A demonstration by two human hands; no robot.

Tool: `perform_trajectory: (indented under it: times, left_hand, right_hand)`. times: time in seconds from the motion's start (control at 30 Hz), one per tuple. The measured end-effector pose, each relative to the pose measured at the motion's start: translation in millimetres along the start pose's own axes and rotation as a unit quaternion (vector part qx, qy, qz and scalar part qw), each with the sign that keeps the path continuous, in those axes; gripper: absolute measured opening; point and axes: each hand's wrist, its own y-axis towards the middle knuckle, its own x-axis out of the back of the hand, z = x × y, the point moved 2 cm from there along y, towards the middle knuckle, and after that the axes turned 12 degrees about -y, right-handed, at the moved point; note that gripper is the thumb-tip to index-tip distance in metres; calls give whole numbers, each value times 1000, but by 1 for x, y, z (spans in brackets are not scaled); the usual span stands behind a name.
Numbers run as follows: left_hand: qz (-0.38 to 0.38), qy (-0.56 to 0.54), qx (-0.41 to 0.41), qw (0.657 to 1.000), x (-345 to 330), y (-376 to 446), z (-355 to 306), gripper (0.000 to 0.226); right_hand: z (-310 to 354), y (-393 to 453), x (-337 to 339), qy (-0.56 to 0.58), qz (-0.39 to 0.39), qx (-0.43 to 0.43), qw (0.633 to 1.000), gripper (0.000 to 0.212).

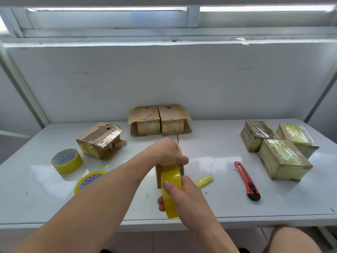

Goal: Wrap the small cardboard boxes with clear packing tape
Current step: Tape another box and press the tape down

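A small cardboard box (159, 177) stands at the table's middle, mostly hidden by my hands. My left hand (166, 153) lies over its top, fingers curled down the right side. My right hand (184, 197) grips a yellow-tinted roll of tape (170, 183) held on edge against the box's near face. Two open boxes (159, 121) sit at the back. A partly taped box (101, 140) sits at the left. Three taped boxes (279, 149) are grouped at the right.
Two more tape rolls lie at the left: one on its side (67, 161) and one flat (87, 180), partly behind my left forearm. A red utility knife (247, 180) lies right of centre. A crumpled tape scrap (204, 181) lies beside the box. The white table (209, 154) backs onto a wall.
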Motion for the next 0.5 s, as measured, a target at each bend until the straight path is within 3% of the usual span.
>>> perform_trajectory:
  times: [0.37, 0.5]
  left_hand:
    - [97, -2, 50, 994, 29, 6, -7, 49]
    - [71, -20, 33, 997, 32, 10, -4, 44]
  right_hand:
    - [6, -10, 2, 13, 8, -28, 999, 22]
    - [15, -3, 6, 15, 2, -12, 1000, 23]
